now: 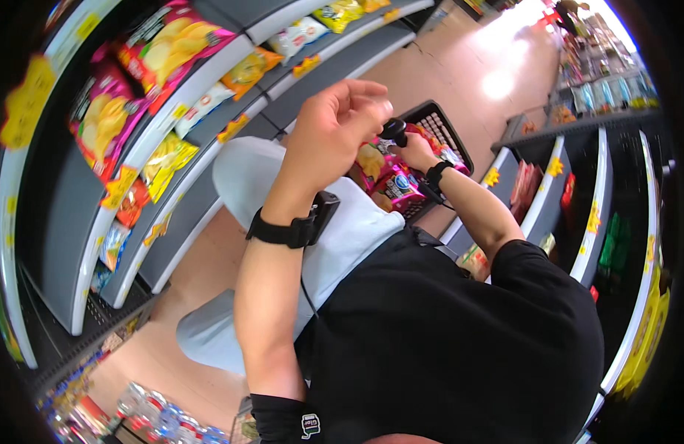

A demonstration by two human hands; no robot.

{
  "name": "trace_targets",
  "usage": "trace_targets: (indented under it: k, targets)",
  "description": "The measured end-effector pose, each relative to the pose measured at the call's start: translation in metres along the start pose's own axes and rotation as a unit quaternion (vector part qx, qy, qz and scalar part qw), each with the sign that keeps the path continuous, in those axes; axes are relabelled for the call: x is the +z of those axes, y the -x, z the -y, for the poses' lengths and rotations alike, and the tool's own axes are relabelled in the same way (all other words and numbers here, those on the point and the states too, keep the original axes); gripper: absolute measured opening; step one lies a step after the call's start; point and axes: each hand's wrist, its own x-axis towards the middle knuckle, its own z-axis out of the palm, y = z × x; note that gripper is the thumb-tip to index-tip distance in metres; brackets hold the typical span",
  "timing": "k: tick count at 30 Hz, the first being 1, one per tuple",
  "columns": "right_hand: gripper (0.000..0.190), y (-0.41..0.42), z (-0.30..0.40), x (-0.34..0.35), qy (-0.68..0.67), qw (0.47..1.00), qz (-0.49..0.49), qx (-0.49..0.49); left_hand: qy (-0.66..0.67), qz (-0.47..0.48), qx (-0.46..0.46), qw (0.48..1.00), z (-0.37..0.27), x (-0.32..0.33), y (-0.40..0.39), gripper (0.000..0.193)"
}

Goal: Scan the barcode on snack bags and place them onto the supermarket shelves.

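My left hand is raised in front of my knee, its fingers loosely curled and apart from the thumb, with nothing visible in it. My right hand is closed round a black handle whose rounded end sticks out beyond the fingers. Below that hand is a black shopping basket with pink and red snack bags in it. Both wrists wear black straps; a black device sits on the left one.
Grey shelves on the left hold pink chip bags, a yellow bag and other snacks. More shelving with packets stands close on the right. Bottled drinks are at the lower left. Tiled floor runs between the shelves.
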Motion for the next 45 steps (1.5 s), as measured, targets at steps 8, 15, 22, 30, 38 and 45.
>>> trace_targets:
  k: [8,15,22,30,38,45]
  targets:
    - [0.051,0.009,-0.097,0.069,-0.242,0.935,-0.152,0.211,0.022,0.042,-0.255,0.966,0.11,0.056,-0.085,0.032]
    - [0.066,-0.02,-0.134,0.104,-0.327,0.841,-0.181,0.392,0.029,0.004,-0.376,0.926,0.158,0.031,-0.092,0.035]
    - [0.058,-0.064,-0.163,0.1,-0.273,0.844,-0.185,0.423,0.015,-0.004,-0.416,0.909,0.159,0.021,-0.105,0.037]
    - [0.02,-0.035,-0.097,0.063,-0.505,0.756,-0.208,0.36,0.033,-0.022,-0.413,0.91,0.167,0.014,-0.103,0.035]
    - [0.021,-0.007,0.013,-0.047,-0.402,0.894,-0.195,0.038,0.034,-0.046,-0.346,0.937,0.168,0.015,-0.099,0.048]
    - [0.029,0.015,0.097,-0.107,-0.396,0.886,-0.232,-0.062,-0.004,-0.167,-0.106,0.98,0.134,0.019,-0.092,0.094]
